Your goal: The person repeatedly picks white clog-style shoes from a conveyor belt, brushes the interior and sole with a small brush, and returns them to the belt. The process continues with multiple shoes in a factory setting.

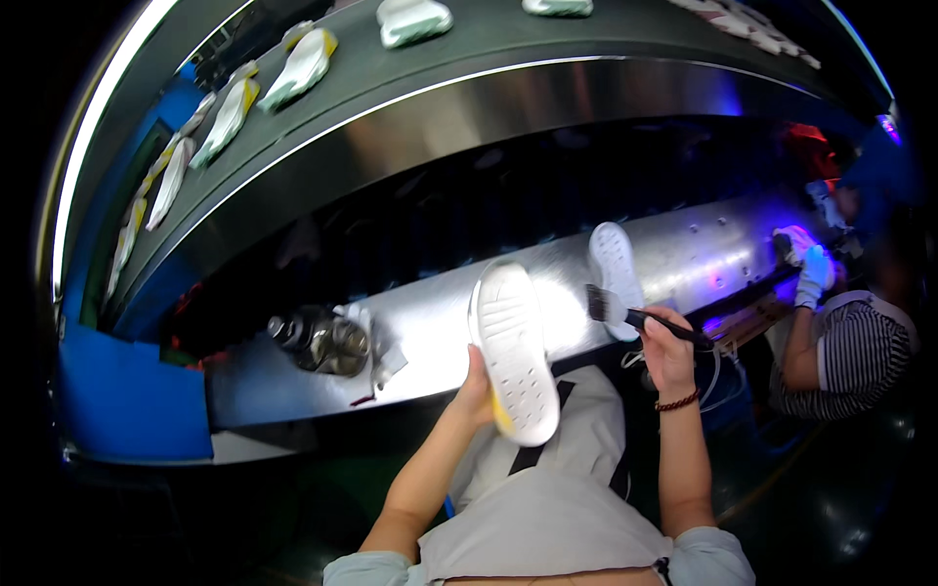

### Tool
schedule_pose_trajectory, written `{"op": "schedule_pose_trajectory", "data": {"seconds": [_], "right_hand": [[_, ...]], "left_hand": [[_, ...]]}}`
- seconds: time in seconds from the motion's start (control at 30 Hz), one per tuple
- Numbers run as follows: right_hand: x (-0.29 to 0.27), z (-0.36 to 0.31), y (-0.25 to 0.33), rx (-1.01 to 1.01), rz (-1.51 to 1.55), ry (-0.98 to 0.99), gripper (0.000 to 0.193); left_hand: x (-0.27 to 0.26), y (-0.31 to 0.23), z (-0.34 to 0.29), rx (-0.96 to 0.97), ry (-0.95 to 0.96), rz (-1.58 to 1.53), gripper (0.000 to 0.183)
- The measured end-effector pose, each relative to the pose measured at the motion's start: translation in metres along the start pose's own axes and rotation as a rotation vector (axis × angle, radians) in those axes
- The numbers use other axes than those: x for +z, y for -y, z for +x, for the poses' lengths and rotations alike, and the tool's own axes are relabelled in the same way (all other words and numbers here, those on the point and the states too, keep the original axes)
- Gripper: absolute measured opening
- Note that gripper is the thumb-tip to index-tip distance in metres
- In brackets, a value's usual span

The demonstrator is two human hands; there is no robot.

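left hand (476, 389) grips a white shoe (512, 352) from behind at its lower edge, sole facing up twd camera, toe end pointing away; yellow trim shows at heel edge near fingers. shoe is held in air over the lap, just in front of the metal table (430, 322). right hand (667, 344) closed around handle of a dark brush (635, 314), bristles pointing left, near the shoe's upper right edge but apart from it; bead bracelet (677, 400) on that wrist. second white shoe (615, 276) lies sole-up on table, just behind the brush. dark metal pot (320, 339) sits on table at left w/ a rag beside it. conveyor belt (410, 73) above carries several more shoes (303, 64). co-worker in striped shirt (860, 361) at far right, gloved hand (811, 273) raised at table under purple light; what it holds: cannot tell.
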State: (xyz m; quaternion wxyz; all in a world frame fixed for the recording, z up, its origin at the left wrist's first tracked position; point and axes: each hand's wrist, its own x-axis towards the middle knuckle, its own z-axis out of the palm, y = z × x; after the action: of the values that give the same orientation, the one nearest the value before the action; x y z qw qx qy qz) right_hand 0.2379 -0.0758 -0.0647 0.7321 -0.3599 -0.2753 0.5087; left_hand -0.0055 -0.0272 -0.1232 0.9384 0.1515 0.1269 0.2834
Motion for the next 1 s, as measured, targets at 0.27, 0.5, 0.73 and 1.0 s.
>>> {"op": "schedule_pose_trajectory", "data": {"seconds": [0.27,0.5,0.73,1.0], "right_hand": [[0.063,0.026,-0.046,0.241,-0.178,0.144,0.017],[0.105,0.028,-0.039,0.069,-0.585,0.282,0.013],[0.1,-0.021,-0.028,-0.393,-1.008,0.67,0.015],[0.102,-0.001,0.017,-0.022,-0.693,0.51,0.015]], "left_hand": [[0.035,0.001,-0.007,0.176,0.054,-0.036,0.083],[0.034,0.014,-0.004,0.243,-0.268,-0.058,0.077],[0.033,-0.014,-0.007,0.392,-0.334,0.019,0.077],[0.05,-0.006,-0.019,0.162,-0.006,-0.031,0.087]]}}
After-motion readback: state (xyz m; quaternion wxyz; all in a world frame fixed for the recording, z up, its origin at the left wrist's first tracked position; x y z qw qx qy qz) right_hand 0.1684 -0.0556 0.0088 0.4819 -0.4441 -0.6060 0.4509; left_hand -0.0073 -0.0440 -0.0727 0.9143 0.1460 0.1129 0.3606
